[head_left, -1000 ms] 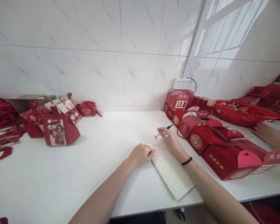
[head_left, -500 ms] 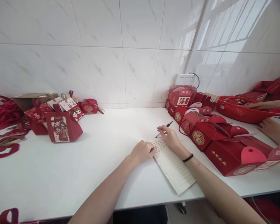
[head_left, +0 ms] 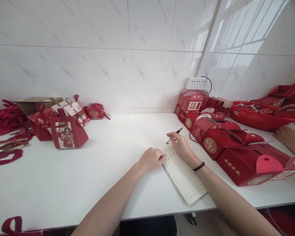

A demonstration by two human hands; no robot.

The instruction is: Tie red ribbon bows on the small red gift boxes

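My right hand (head_left: 183, 147) holds a pen (head_left: 179, 130) with a clear barrel and a dark upper end, tilted over the top of a lined notepad (head_left: 186, 178). Rows of handwritten characters fill the pad's upper part; the lines below are blank. Whether the pen touches the paper is hidden by my fingers. On the pad's upper left edge lies my left hand (head_left: 152, 159), its fingers curled in and its thumb against the paper. A black band (head_left: 199, 166) circles my right wrist.
Red gift boxes (head_left: 236, 160) line the table's right side, before a white power strip (head_left: 196, 83). Farther right, another person's hands are near a red basin (head_left: 255, 121) holding small items. Small gift bags (head_left: 68, 132) and red ribbons (head_left: 6, 157) lie on the left.
The pen has shifted slightly, while both my hands stay in nearly the same place. At the basin, the other person's upper hand has drawn back to the right, showing more contents.
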